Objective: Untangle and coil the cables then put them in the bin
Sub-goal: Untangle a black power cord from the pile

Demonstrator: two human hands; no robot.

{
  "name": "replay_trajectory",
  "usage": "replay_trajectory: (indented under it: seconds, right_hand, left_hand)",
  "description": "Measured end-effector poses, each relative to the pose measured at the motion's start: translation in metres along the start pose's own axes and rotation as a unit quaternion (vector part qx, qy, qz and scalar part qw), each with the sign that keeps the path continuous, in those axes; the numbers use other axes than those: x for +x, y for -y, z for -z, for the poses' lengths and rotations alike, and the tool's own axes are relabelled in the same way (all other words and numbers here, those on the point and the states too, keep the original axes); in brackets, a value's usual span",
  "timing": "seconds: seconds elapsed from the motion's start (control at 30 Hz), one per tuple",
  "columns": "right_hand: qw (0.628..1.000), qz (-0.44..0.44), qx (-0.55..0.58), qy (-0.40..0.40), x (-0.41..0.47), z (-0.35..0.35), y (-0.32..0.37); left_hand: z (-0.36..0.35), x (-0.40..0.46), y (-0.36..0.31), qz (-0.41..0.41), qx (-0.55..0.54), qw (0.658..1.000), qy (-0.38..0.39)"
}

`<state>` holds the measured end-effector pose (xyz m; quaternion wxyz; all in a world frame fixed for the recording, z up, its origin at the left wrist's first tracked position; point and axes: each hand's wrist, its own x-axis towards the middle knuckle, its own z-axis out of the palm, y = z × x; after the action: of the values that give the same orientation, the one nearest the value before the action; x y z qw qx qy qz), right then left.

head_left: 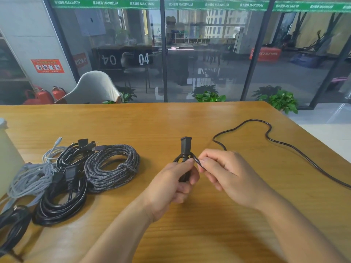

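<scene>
My left hand (pixel 174 185) grips the connector end of a black power cable (pixel 269 138), its plug (pixel 186 144) standing upright above my fist. My right hand (pixel 226 173) pinches the same cable just right of the plug, bending it into a small loop. The rest of that cable snakes loose across the table to the right and off its edge. On the left lie a braided grey-black coil (pixel 112 168), a black coil (pixel 60 202), a light grey cable bundle (pixel 32 179) and another black cable (pixel 13 224) at the near left edge.
The wooden table (pixel 171 120) reaches to a glass wall behind. A pale container (pixel 7 160) stands at the far left edge, partly cut off. A white chair (pixel 95 88) and potted plants (pixel 283 101) sit beyond the table's far side.
</scene>
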<state>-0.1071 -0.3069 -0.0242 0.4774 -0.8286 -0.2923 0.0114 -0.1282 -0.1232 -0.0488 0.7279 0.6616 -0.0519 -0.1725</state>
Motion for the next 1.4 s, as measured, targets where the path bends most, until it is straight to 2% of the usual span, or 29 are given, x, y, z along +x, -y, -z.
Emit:
replay_trajectory:
  seconds: [0.1, 0.27, 0.5, 0.67, 0.73, 0.8, 0.93, 1.07, 1.23, 1.33, 1.4]
  right_hand:
    - [1.000, 0.010, -0.007, 0.003, -0.001, -0.001, 0.003]
    - [0.998, 0.035, -0.057, 0.010, -0.002, -0.015, 0.003]
    - [0.991, 0.018, -0.076, 0.107, -0.006, -0.023, 0.009]
    - [0.969, -0.063, 0.000, 0.241, -0.006, -0.035, 0.019]
    - [0.952, -0.082, -0.005, 0.295, -0.005, -0.044, 0.018]
    - [0.947, -0.081, -0.023, 0.312, -0.003, -0.049, 0.013]
    - [0.957, -0.063, -0.066, 0.274, 0.004, -0.039, -0.002]
    - [0.963, -0.066, -0.132, 0.224, 0.012, -0.013, -0.026]
    - [0.954, -0.125, -0.243, 0.125, 0.009, 0.037, -0.055]
    - [0.964, -0.130, -0.231, 0.026, 0.007, 0.058, -0.058]
    - [0.970, -0.120, -0.212, 0.020, 0.005, 0.064, -0.055]
  left_hand:
    - [-0.004, -0.002, -0.001, -0.028, -0.010, 1.000, -0.010]
    - [-0.005, -0.002, -0.002, -0.057, 0.014, 0.994, -0.090]
    - [0.006, -0.001, -0.004, -0.090, -0.038, 0.982, -0.160]
    - [0.012, 0.001, -0.011, -0.109, -0.182, 0.967, -0.141]
    - [0.014, -0.001, -0.015, -0.103, -0.232, 0.961, -0.111]
    - [0.015, -0.006, -0.019, -0.093, -0.263, 0.958, -0.067]
    - [0.020, -0.015, -0.027, -0.080, -0.266, 0.960, 0.037]
    - [0.020, -0.019, -0.029, -0.047, -0.190, 0.971, 0.141]
    - [0.022, -0.023, -0.031, -0.020, -0.081, 0.982, 0.169]
    - [0.024, -0.023, -0.031, -0.009, -0.019, 0.985, 0.170]
    - [0.021, -0.023, -0.030, 0.002, 0.029, 0.984, 0.174]
